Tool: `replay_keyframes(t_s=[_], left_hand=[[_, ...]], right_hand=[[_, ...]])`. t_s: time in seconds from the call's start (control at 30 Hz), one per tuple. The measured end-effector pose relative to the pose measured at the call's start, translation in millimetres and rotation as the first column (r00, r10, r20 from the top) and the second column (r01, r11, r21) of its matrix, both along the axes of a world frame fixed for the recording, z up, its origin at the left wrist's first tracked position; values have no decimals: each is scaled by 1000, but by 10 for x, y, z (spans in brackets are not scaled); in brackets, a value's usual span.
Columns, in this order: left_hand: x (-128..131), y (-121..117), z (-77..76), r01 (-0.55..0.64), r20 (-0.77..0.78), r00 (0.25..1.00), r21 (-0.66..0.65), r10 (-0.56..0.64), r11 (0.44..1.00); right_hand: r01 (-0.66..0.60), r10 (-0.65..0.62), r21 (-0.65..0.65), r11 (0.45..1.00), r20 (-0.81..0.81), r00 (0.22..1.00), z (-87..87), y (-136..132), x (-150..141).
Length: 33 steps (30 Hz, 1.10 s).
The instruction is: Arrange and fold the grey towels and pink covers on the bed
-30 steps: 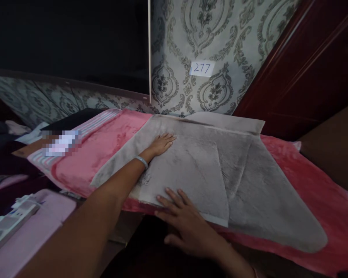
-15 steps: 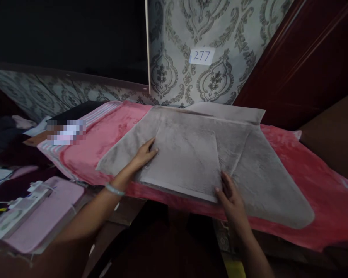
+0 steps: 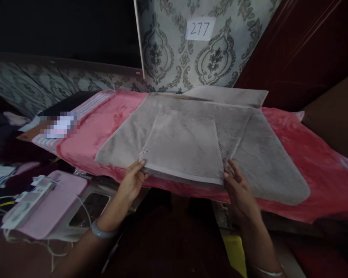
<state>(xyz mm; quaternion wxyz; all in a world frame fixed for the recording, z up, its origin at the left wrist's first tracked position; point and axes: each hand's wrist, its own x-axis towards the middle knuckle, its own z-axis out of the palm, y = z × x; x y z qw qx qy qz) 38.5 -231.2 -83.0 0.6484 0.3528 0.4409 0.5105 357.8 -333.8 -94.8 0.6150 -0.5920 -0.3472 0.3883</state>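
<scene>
A wide grey plush cloth (image 3: 272, 166) lies spread out, its back edge raised in a stiff-looking flap. At its middle is a smaller, lighter grey square panel (image 3: 185, 146) with a pale strip along its front edge. Whether the panel is sewn to the cloth or lies loose on it, I cannot tell. My left hand (image 3: 131, 180) is closed on the panel's front left corner, thumb on top and fingers curled below. My right hand (image 3: 240, 185) pinches the front right corner between thumb and fingers.
A pink-red blanket (image 3: 95, 131) lies beneath the cloth. Off to the left, a white power strip (image 3: 27, 204) with cables rests on a pink board (image 3: 58, 208). Behind are a dark screen (image 3: 63, 31), patterned wallpaper and a paper marked 277 (image 3: 200, 29).
My left hand has slid from the panel's left side down to its front left corner and closed there. My right hand stays at the front right corner. The camera view has tilted down.
</scene>
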Motion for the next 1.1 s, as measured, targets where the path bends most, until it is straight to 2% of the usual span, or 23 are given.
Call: replay_keyframes(t_s=[0.13, 0.23, 0.3, 0.37, 0.5, 0.57, 0.7, 0.8, 0.87, 0.97, 1.1], left_hand=[[215, -118, -51, 116, -70, 991, 38, -113, 993], [370, -206, -60, 215, -137, 969, 69, -204, 974], [460, -243, -53, 284, -106, 954, 37, -279, 958], [543, -261, -31, 301, -20, 953, -22, -301, 953], [712, -293, 59, 272, 134, 958, -141, -254, 952], [798, -332, 112, 261, 178, 956, -162, -232, 952], [930, -401, 200, 260, 393, 903, -178, -174, 949], [984, -399, 248, 320, 510, 844, -231, -166, 919], [1010, -388, 278, 316, 513, 847, -272, -141, 909], [1058, -391, 321, 245, 462, 883, -313, -78, 918], [1140, -402, 332, 158, 455, 890, -245, -30, 957]], right_hand=[[-23, 26, 18, 1000, -222, 975, 60, -16, -100], [-51, 62, 40, 998, -317, 946, 86, -5, -182], [-72, 82, 43, 996, -354, 931, 83, 8, -232], [-92, 103, 48, 995, -363, 926, 72, 21, -278], [-155, 169, 66, 986, -327, 930, 78, 27, -349], [-160, 171, 62, 985, -383, 908, 101, 18, -371], [-144, 140, 38, 989, -575, 806, 152, -11, -381], [-215, 192, 46, 976, -653, 732, 174, -27, -374], [-261, 231, 66, 963, -696, 680, 181, -31, -383], [-256, 243, 98, 962, -737, 631, 170, -22, -427], [-236, 248, 128, 963, -762, 598, 132, 16, -472]])
